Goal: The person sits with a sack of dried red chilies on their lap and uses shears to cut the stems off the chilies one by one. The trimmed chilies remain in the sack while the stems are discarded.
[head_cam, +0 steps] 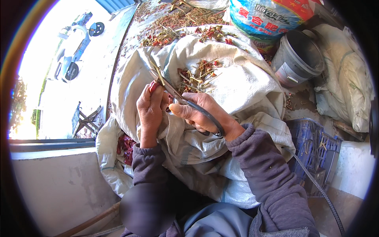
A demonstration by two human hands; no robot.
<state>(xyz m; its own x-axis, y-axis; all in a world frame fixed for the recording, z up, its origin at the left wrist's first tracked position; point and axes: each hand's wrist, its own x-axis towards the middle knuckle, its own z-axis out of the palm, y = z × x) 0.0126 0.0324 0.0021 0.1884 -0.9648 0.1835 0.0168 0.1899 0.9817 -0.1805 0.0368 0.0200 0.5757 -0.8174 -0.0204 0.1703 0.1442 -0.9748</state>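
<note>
My left hand (151, 109) pinches a dried red chili pepper (154, 86), its pale stem pointing up and away from me. In my right hand (204, 112) is a pair of scissors (174, 92) with dark handles; the blades lie against the stem just above the pepper. Another bit of red shows between the hands, partly hidden by fingers. Under both hands a white woven sack (245, 86) spreads over my lap, with a small pile of cut stems and red scraps (200, 75) on it. More dark red peppers (126, 148) show in a sack opening at the left.
Stems and scraps (183, 22) litter the floor ahead. To the right are a printed fertilizer sack (266, 20), a grey bucket (296, 56), a blue plastic crate (308, 142) and a braided cord (316, 183). A low wall (59, 174) stands left; outside are a folding stool (86, 121) and a scooter (74, 47).
</note>
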